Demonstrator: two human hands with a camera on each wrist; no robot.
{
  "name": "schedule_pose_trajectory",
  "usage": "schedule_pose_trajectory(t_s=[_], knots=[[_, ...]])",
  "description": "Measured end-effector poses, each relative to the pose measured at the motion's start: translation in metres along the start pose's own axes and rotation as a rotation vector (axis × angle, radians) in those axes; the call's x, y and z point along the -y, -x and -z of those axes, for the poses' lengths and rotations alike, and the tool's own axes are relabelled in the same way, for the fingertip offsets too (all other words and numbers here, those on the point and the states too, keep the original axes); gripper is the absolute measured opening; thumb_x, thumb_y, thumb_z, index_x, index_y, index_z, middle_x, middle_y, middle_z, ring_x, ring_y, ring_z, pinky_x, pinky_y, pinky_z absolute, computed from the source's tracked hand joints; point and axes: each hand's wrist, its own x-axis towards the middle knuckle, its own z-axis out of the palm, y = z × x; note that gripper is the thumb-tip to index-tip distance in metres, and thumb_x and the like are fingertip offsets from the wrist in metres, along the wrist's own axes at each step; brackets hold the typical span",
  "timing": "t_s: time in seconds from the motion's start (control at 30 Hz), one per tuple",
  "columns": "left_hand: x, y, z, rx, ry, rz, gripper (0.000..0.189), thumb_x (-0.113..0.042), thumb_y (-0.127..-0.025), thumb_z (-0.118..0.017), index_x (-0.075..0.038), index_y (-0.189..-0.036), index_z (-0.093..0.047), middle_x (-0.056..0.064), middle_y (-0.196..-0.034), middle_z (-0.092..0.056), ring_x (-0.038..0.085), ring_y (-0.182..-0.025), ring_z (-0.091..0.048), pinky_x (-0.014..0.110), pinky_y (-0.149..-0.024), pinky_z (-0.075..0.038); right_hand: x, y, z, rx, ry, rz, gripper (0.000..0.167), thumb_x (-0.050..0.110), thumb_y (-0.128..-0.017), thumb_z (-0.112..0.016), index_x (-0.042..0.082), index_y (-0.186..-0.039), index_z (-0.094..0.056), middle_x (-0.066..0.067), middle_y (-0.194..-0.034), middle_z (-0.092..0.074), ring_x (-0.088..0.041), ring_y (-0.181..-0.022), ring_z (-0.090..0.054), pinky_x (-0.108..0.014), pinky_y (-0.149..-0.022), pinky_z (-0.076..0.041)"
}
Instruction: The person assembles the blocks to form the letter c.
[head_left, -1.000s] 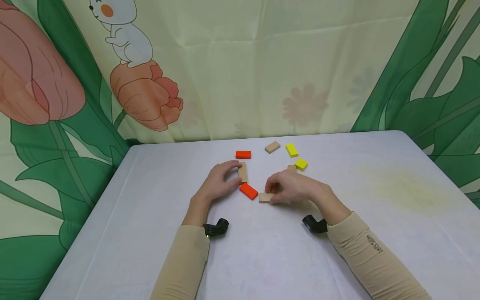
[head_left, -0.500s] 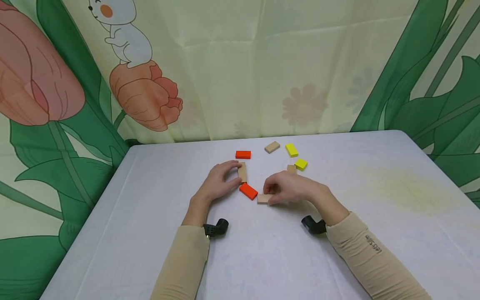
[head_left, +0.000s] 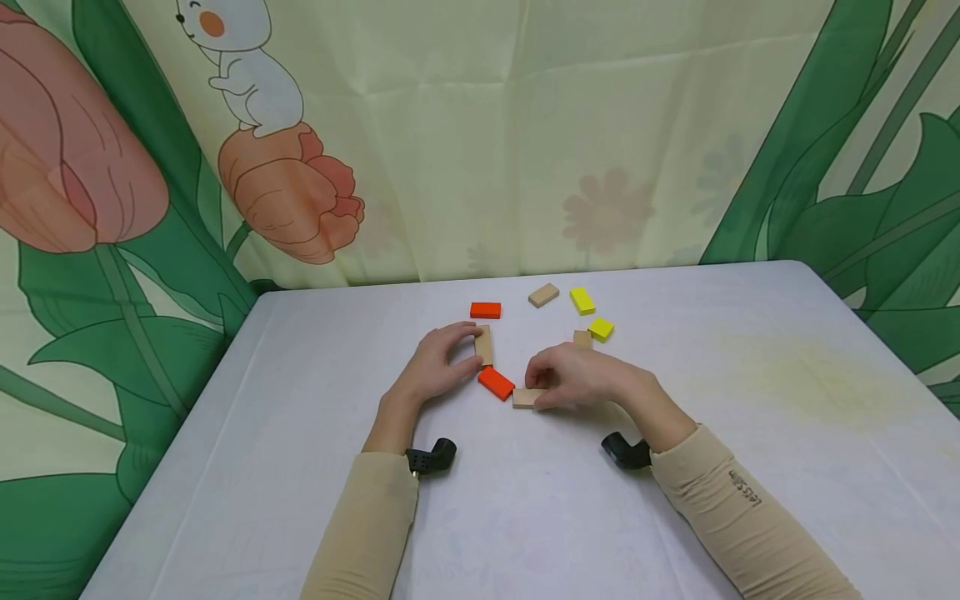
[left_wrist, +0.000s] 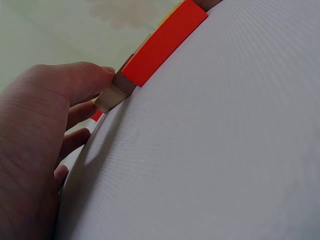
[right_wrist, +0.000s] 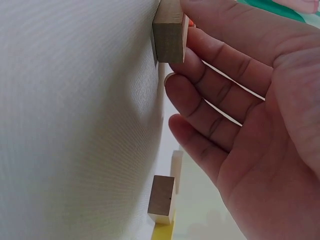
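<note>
In the head view my left hand point(head_left: 429, 367) spans a plain wooden block point(head_left: 485, 347), thumb at its near end and fingers at its far end. A red block point(head_left: 496, 383) lies at a slant against that near end. My right hand point(head_left: 588, 377) pinches a second plain wooden block point(head_left: 523, 399) between thumb and fingers, its left end right at the red block's lower right corner. The right wrist view shows this wooden block point(right_wrist: 170, 40) at the thumb tip, low on the cloth. Part of it is hidden by the fingers.
Beyond the hands lie another red block point(head_left: 485, 310), a wooden block point(head_left: 543, 295) and a yellow block point(head_left: 582, 301). A second yellow block point(head_left: 601, 330) touches a wooden block point(head_left: 582, 337) partly hidden behind the right hand. A printed curtain point(head_left: 465, 167) hangs behind the white-covered table point(head_left: 495, 517).
My right hand has slid its wooden block slightly left, up to the corner of the slanted red block. The left hand has stayed in place on its wooden block.
</note>
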Motion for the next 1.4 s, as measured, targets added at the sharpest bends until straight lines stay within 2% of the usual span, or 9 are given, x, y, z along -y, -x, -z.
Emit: schedule_pose_trajectory(t_s=[0.53,0.83,1.13,1.4], knots=[[-0.001,0.0,-0.001,0.006,-0.013,0.031,0.048,-0.032,-0.094,-0.066,-0.02,-0.14,-0.06,0.001,-0.149,-0.052,0.022,-0.139,-0.041,0.048,-0.116,-0.029,0.001,0.001,0.0,0.007,-0.001,-0.003,0.013,0.018,-0.088,-0.079,0.016,-0.097,-0.07,0.007,-0.087,-0.062,-0.014,-0.084,-0.056,-0.031,-0.079,-0.051],[0.001,-0.001,-0.001,0.002,-0.005,0.018,0.048,-0.031,-0.093,-0.066,-0.02,-0.139,-0.061,0.0,-0.148,-0.052,0.022,-0.139,-0.042,0.048,-0.116,-0.029,0.003,0.002,0.004,-0.007,-0.015,-0.045,0.016,0.02,-0.088,-0.079,0.017,-0.101,-0.069,0.007,-0.089,-0.064,-0.015,-0.087,-0.058,-0.032,-0.081,-0.052],[0.001,0.0,-0.001,0.009,-0.012,0.021,0.048,-0.032,-0.094,-0.066,-0.02,-0.14,-0.06,0.001,-0.149,-0.051,0.023,-0.139,-0.041,0.048,-0.117,-0.028,0.0,0.005,0.009,-0.056,0.015,-0.016,0.021,0.021,-0.087,-0.08,0.013,-0.105,-0.071,0.008,-0.09,-0.064,-0.015,-0.087,-0.058,-0.032,-0.079,-0.052],[-0.001,0.001,0.002,0.01,0.011,0.012,0.048,-0.029,-0.093,-0.066,-0.017,-0.139,-0.061,0.001,-0.148,-0.052,0.022,-0.14,-0.041,0.046,-0.119,-0.023,0.002,0.006,0.01,-0.016,0.007,0.001,0.02,0.019,-0.086,-0.08,0.015,-0.103,-0.072,0.008,-0.095,-0.066,-0.016,-0.093,-0.06,-0.033,-0.086,-0.051]])
